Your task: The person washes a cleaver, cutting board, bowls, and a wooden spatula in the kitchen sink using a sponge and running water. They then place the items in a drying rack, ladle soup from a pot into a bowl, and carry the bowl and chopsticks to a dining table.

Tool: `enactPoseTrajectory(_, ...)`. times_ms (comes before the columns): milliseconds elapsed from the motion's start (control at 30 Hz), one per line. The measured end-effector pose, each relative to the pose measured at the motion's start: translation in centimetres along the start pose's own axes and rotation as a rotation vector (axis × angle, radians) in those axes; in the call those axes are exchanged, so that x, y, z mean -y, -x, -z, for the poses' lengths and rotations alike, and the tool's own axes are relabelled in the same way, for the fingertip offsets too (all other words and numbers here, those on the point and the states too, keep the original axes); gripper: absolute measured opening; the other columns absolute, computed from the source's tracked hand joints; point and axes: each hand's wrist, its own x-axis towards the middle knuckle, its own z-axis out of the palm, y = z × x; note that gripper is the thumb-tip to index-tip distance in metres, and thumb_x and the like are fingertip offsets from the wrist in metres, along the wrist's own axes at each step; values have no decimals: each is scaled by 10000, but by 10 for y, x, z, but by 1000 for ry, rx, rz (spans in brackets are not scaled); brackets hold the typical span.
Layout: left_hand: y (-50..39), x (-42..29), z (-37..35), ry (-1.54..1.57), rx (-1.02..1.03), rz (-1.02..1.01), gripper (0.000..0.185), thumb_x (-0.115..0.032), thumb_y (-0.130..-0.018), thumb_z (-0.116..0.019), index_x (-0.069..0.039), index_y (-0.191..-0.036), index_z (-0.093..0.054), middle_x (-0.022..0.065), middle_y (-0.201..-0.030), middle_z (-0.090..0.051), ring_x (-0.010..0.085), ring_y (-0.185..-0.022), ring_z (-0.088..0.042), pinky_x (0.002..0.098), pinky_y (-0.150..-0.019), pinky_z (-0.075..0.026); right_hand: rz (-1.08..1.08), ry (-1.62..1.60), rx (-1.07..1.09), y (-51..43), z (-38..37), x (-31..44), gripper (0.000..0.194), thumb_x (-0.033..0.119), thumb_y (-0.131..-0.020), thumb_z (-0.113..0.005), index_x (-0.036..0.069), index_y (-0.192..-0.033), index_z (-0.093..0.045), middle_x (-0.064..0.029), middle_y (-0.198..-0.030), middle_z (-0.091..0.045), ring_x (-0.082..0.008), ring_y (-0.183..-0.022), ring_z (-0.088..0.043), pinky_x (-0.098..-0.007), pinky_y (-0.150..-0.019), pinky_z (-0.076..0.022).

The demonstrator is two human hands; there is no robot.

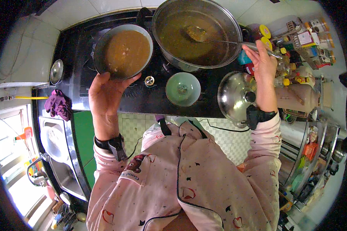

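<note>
My left hand (pixel 111 89) grips the near rim of a large bowl (pixel 149 57) filled with brown soup (pixel 127 55), over the left part of the stove. In my right hand (pixel 261 62) is the handle of a metal ladle (pixel 197 33), its head inside a wide steel pot (pixel 176 62) of brownish broth. The pot stands to the right of the bowl. A small pale green bowl (pixel 183 89) sits in front of the pot and looks empty inside. Below my right forearm, a domed metal lid (pixel 235 95) with a black knob lies at the stove's right.
Jars and bottles (pixel 283 66) crowd the right side, with a spice rack (pixel 302 46) behind. A stove knob (pixel 149 81) is between the bowls. At left are a small round lid (pixel 56 71), a purple cloth (pixel 57 104) and a steel sink (pixel 65 173).
</note>
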Motion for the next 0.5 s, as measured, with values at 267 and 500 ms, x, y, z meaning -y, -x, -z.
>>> enactPoseTrajectory(267, 0, -1, -5, -41, -27, -9, 586, -101, -845, -542, 19, -1402, -406, 233, -1439, -429, 476, -1318, -406, 693, -1017, -381, 56, 73, -30, -12, -22, -19, 286, 155, -882, -716, -49, -1039, -590, -164, -900, -682, -305, -782, -721, -325, -666, -606)
enactPoseTrajectory(500, -1, 0, -6, -30, 20, -14, 576, -96, -848, -542, -4, -1403, -417, 219, -1452, -417, 462, -1328, -398, 686, -1010, -395, 61, 66, 11, -16, -31, -30, 246, 113, -885, -702, -55, -1036, -606, -174, -930, -678, -326, -791, -717, -361, -697, -611)
